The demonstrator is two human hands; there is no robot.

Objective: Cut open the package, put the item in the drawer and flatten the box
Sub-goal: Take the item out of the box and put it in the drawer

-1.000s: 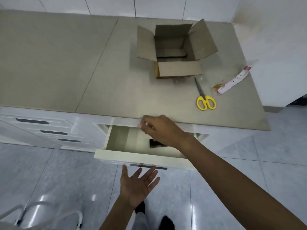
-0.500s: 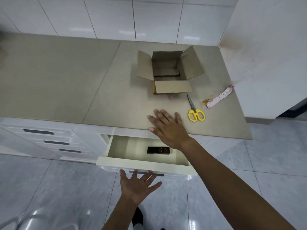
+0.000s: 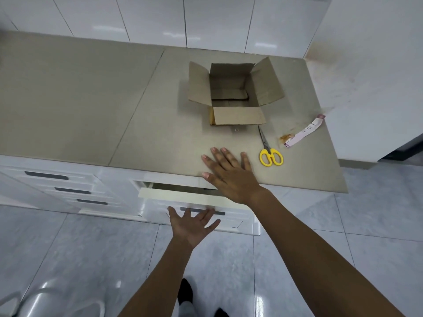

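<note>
— Drawer (image 3: 183,197)?
— Open only a crack; the item inside is hidden. The left hand (image 3: 192,226), fingers spread and holding nothing, lies flat on its front.
— Right hand (image 3: 229,175)?
— Spread flat at the counter (image 3: 91,99) edge, empty, near the scissors (image 3: 270,154).
— Box (image 3: 233,94)?
— On the counter, flaps open, not flattened.

No legible text anywhere. Faint dark print on the torn pink-and-white strip of tape and label (image 3: 305,131) lying on the beige stone countertop (image 3: 91,92), too small to read. No markings readable on the open brown cardboard box (image 3: 235,92).
</note>
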